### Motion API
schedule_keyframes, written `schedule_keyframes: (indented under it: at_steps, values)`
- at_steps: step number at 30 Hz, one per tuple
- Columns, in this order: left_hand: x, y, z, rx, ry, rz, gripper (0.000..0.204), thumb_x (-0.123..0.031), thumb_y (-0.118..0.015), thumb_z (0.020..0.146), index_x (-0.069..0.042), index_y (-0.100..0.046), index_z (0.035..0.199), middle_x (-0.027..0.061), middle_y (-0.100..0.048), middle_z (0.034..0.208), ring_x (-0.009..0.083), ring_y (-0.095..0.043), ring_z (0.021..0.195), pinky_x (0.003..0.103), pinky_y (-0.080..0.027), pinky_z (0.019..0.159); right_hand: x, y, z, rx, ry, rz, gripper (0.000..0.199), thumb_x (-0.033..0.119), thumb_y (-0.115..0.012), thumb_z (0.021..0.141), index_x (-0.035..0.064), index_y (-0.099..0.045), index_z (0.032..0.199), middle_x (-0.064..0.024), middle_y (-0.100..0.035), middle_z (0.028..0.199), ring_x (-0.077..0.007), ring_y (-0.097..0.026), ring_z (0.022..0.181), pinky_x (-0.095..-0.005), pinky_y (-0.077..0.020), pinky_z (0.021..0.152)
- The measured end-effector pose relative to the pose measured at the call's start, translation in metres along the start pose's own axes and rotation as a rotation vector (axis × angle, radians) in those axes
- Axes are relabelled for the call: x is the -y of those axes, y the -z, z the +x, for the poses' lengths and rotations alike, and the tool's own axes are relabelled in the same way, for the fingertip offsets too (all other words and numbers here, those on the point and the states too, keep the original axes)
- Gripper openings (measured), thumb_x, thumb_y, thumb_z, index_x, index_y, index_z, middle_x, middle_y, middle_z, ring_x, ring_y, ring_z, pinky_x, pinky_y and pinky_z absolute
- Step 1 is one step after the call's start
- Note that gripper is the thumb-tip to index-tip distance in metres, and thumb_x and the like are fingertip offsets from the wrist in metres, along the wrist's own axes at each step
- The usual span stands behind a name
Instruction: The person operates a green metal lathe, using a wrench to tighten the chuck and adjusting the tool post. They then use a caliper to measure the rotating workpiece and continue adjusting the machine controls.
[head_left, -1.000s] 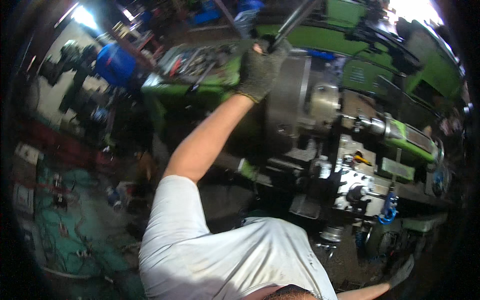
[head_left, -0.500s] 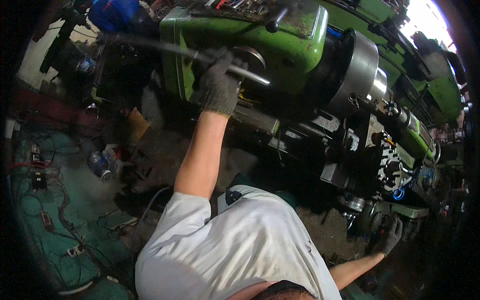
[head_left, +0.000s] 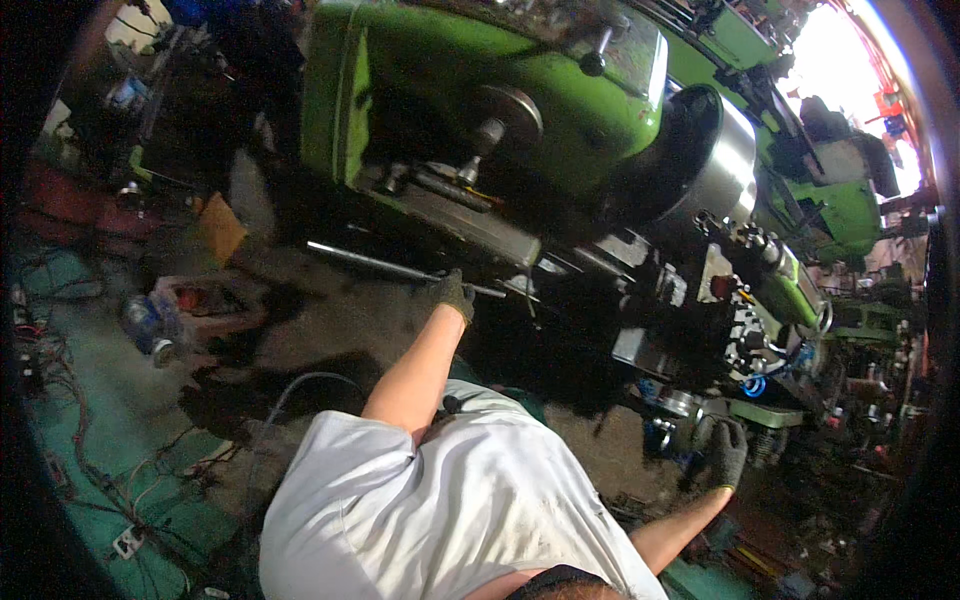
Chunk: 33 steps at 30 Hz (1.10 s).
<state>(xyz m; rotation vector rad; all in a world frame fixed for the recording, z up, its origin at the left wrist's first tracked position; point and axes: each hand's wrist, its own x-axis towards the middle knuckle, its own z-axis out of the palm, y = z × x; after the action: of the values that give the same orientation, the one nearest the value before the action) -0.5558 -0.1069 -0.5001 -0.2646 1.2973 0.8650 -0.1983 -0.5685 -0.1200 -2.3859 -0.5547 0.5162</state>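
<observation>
A gloved fist, my left hand (head_left: 453,297), is closed around a long, thin metal rod (head_left: 370,264) in front of the green lathe (head_left: 590,110). Both ends of the rod stick out past the fist, the longer part to the left. Farther right, my right hand (head_left: 727,453), also in a grey glove, curls over a dark handwheel (head_left: 692,428) low on the lathe's carriage. Part of its fingers is in shadow. Above my left hand a round hub with a short shaft (head_left: 490,135) protrudes from the headstock.
The large steel chuck (head_left: 722,160) and the tool post (head_left: 745,335) lie to the right, with a blue coil (head_left: 753,385) below. Cables (head_left: 135,480) trail over the green floor at left, near a blue can (head_left: 148,325) and a brown cardboard piece (head_left: 220,230).
My left hand has brought the rod down and away from the headstock hub, toward my body. My right hand stays by the handwheel. The whole view has shifted slightly.
</observation>
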Motion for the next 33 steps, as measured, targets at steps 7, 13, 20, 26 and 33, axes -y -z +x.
schedule_keyframes:
  at_steps: [7,13,20,26,33]
  values:
    - [0.068,-0.035,0.016,0.080,-0.142,0.015,0.059,-0.016,-0.078,0.090,-0.026,-0.047,0.139,0.0049,-0.057,0.128,0.0228,-0.058,0.099,0.037,-0.054,0.062,-0.056,0.028,-0.067,-0.113,-0.168,0.043,0.020,0.017,-0.068,0.099,0.0012,-0.069,0.112,-0.0042,-0.068,0.104,-0.0166,-0.060,0.092,-0.0348,-0.0509,0.082]
    - [0.051,-0.059,0.059,0.266,-0.050,0.265,0.041,-0.016,-0.073,0.094,-0.009,-0.058,0.132,0.0061,-0.059,0.120,0.0186,-0.055,0.097,0.037,-0.053,0.073,-0.115,0.032,-0.164,-0.261,-0.390,0.010,0.026,0.022,-0.068,0.098,0.0000,-0.069,0.113,-0.0081,-0.071,0.104,-0.0216,-0.063,0.093,-0.0376,-0.0512,0.085]
    - [0.043,-0.044,0.110,0.294,-0.001,0.341,0.029,-0.020,-0.063,0.101,-0.005,-0.061,0.126,0.0098,-0.059,0.106,0.0219,-0.058,0.089,0.039,-0.056,0.072,-0.160,0.022,-0.237,-0.326,-0.490,-0.188,0.034,0.027,-0.068,0.096,0.0018,-0.070,0.118,-0.0194,-0.072,0.114,-0.0337,-0.067,0.104,-0.0439,-0.0510,0.093]
    - [0.044,-0.047,0.050,0.053,-0.200,0.732,0.041,-0.026,-0.066,0.099,-0.005,-0.058,0.134,0.0157,-0.063,0.117,0.0321,-0.066,0.099,0.047,-0.059,0.077,-0.097,0.010,-0.199,-0.208,-0.526,-0.270,0.050,0.041,-0.067,0.099,0.0030,-0.067,0.131,-0.0188,-0.066,0.134,-0.0325,-0.062,0.121,-0.0438,-0.0474,0.101]
    - [0.053,-0.049,0.060,-0.454,-0.848,0.988,0.045,-0.031,-0.070,0.095,-0.004,-0.059,0.129,0.0221,-0.064,0.130,0.0380,-0.065,0.115,0.048,-0.055,0.092,-0.067,0.024,-0.132,-0.320,-0.362,0.149,0.034,0.027,-0.071,0.099,0.0025,-0.065,0.122,-0.0085,-0.068,0.115,-0.0233,-0.066,0.096,-0.0388,-0.0539,0.083]
